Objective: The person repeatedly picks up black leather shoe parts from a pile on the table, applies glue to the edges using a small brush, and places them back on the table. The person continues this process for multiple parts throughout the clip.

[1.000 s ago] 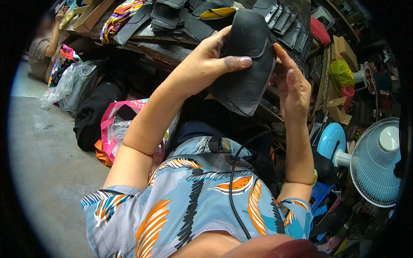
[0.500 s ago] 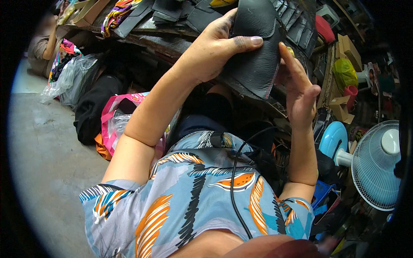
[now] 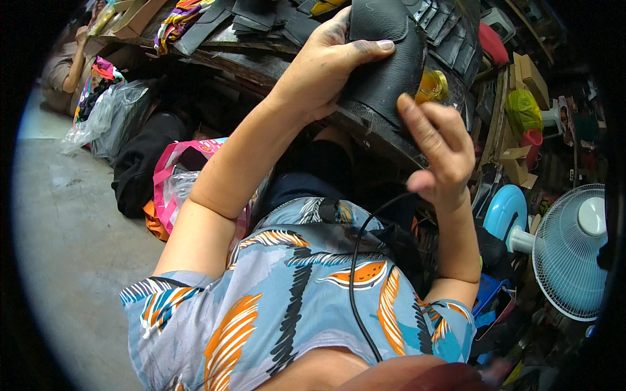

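Observation:
A black leather piece [image 3: 381,85] with a rounded overlapping flap is up over the edge of the bench. My left hand [image 3: 326,68] is closed on its left side, thumb lying across the front and the other fingers hidden behind. At its lower right edge is the index fingertip of my right hand [image 3: 440,140], which has an orange-brown tint. That hand grips nothing; its thumb stands apart and the other fingers are loosely bent. Just behind the right fingers stands a small container of amber stuff [image 3: 432,86].
Flat black leather pieces [image 3: 254,16] and rows of narrow black pieces [image 3: 450,39] lie on the wooden bench [image 3: 235,68]. A fan [image 3: 570,251] stands to the right. Bags [image 3: 173,169] sit on the floor at left, and another person [image 3: 68,75] is at the far left.
The leather piece has turned in my left hand, so its lower corner no longer points down toward me. My right hand has moved down and left along its edge, fingers more bent, uncovering the amber container.

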Motion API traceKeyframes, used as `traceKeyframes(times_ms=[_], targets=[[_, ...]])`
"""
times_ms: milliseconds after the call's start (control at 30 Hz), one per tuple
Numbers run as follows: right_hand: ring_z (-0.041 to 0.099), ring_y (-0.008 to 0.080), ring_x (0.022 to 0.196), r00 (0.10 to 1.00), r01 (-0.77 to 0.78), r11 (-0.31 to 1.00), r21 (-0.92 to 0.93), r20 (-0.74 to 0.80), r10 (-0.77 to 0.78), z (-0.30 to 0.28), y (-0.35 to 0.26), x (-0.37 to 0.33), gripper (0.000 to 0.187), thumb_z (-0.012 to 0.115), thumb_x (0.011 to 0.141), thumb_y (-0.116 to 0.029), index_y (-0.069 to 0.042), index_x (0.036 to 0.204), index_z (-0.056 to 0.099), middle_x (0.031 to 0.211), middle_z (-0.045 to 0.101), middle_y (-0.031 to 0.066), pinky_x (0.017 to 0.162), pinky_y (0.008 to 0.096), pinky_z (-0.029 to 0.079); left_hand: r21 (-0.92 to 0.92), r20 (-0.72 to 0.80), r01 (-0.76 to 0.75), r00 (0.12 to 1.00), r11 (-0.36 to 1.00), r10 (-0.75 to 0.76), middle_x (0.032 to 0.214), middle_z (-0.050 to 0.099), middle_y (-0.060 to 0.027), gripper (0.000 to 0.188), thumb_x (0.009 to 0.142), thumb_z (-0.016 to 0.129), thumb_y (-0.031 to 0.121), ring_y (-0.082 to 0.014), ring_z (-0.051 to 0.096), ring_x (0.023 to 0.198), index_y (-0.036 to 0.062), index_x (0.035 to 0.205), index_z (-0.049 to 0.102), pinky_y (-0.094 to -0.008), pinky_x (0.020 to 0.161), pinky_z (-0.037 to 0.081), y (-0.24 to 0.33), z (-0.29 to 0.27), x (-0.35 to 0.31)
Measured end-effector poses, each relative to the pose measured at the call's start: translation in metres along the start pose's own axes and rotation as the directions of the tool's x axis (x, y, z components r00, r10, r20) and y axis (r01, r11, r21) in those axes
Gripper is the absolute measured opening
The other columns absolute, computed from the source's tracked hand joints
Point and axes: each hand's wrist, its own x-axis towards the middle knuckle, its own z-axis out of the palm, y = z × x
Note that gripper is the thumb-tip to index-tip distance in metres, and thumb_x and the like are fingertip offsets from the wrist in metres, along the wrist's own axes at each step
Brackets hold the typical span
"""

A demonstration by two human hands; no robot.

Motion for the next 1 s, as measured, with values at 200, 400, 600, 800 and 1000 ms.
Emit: traceKeyframes(times_ms=[200, 400, 600, 800, 1000], targets=[[0.055, 0.0237, 0.074, 0.989, 0.11, 0.994, 0.005, 0.097, -0.11, -0.009, -0.013, -0.005, 0.071, 0.051, 0.083, -0.067, -0.005, 0.11, 0.073, 0.092, 0.057, 0.0096, 0.067, 0.0354, 0.048, 0.079, 0.054, -0.054, 0.997, 0.995, 0.049, 0.113, 0.063, -0.0109, 0.049, 0.087, 0.07, 0.009, -0.0174, 0.065, 0.099, 0.0018, 0.13, 0.048, -0.032, 0.087, 0.055, 0.0, -0.006, 0.003], [0.054, 0.0221, 0.075, 0.993, -0.099, 0.972, -0.211, -0.088, 0.082, -0.019, 0.023, 0.01, 0.082, 0.036, 0.087, -0.075, -0.009, 0.123, 0.068, 0.098, 0.057, 0.0097, 0.066, 0.0352, 0.047, 0.135, 0.099, -0.036, 0.995, 0.99, 0.023, 0.106, 0.066, -0.0074, 0.05, 0.084, 0.071, 0.007, -0.0133, 0.067, 0.091, 0.0016, 0.129, 0.052, -0.028, 0.082, 0.057, 0.003, 0.0, -0.007], [0.054, 0.0208, 0.079, 0.988, 0.143, 0.919, -0.369, 0.105, -0.111, -0.011, 0.007, 0.002, 0.071, 0.039, 0.09, -0.071, -0.016, 0.121, 0.071, 0.099, 0.056, 0.0088, 0.07, 0.0358, 0.047, 0.165, 0.021, -0.023, 1.0, 0.986, 0.02, 0.107, 0.066, -0.0071, 0.051, 0.084, 0.07, 0.007, -0.013, 0.066, 0.093, 0.0015, 0.131, 0.051, -0.0272, 0.084, 0.056, 0.009, -0.004, -0.008], [0.054, 0.0134, 0.075, 0.967, -0.243, 0.957, -0.158, -0.122, 0.225, -0.019, 0.064, -0.028, 0.059, 0.044, 0.096, -0.061, -0.013, 0.117, 0.072, 0.095, 0.056, 0.0048, 0.065, 0.0286, 0.045, 0.174, -0.006, -0.032, 0.999, 0.984, 0.034, 0.112, 0.066, -0.0087, 0.056, 0.086, 0.07, 0.01, -0.0148, 0.066, 0.098, 0.0005, 0.136, 0.048, -0.0282, 0.087, 0.055, 0.038, -0.015, 0.003], [0.049, 0.0039, 0.06, 0.437, -0.757, 0.352, 0.551, 0.025, 0.899, 0.007, 0.15, -0.093, 0.058, 0.042, 0.103, -0.051, -0.01, 0.143, 0.046, 0.087, 0.054, 0.0014, 0.053, 0.0164, 0.037, 0.4, 0.109, -0.134, 0.989, 0.907, 0.098, 0.113, 0.066, -0.0099, 0.065, 0.082, 0.074, 0.009, -0.0152, 0.066, 0.099, 0.0009, 0.14, 0.046, -0.0298, 0.088, 0.056, 0.041, -0.031, 0.075]])
